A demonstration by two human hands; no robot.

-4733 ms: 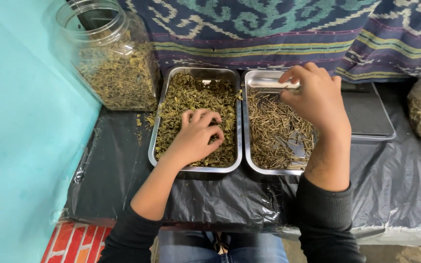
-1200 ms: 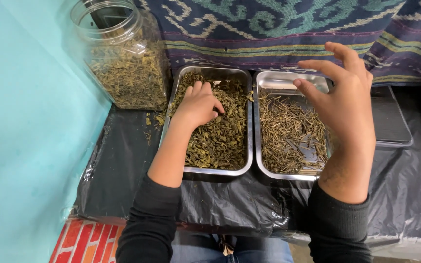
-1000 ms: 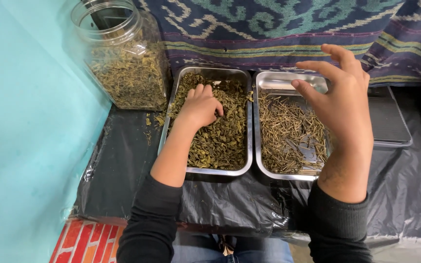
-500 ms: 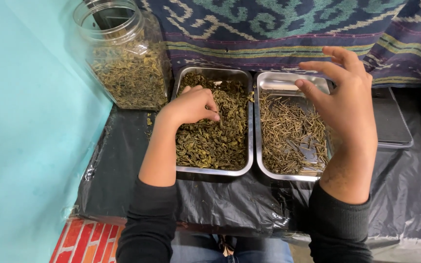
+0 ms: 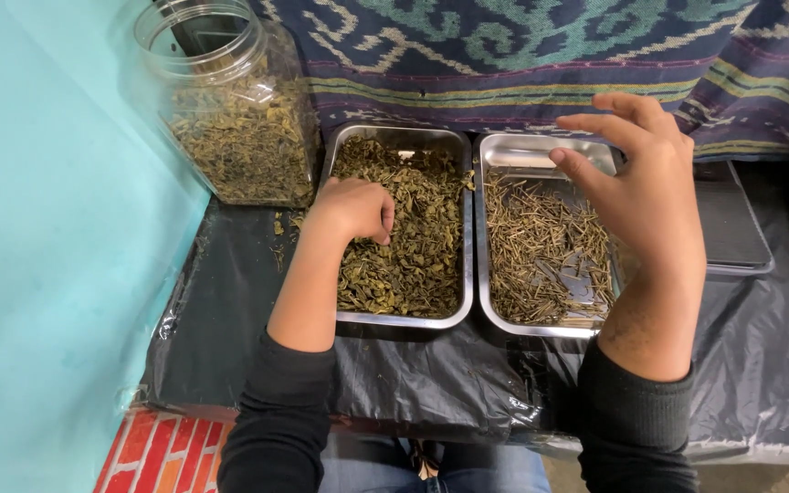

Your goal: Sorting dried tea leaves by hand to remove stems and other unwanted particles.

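Steel leaf tray (image 5: 464, 274): L hand (image 5: 353, 208) curled down into dried leaves (image 5: 413, 256), grip contents unclear. R hand (image 5: 646, 187) spread, empty, over stem tray (image 5: 504, 151) beside it. Sorting step; probably pinch out next stem.

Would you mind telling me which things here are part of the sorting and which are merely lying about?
In hand:
left hand, curled in the tray of dried leaves
right hand, open above the tray of stems

Lying about:
clear jar
dark flat tray
patterned cloth
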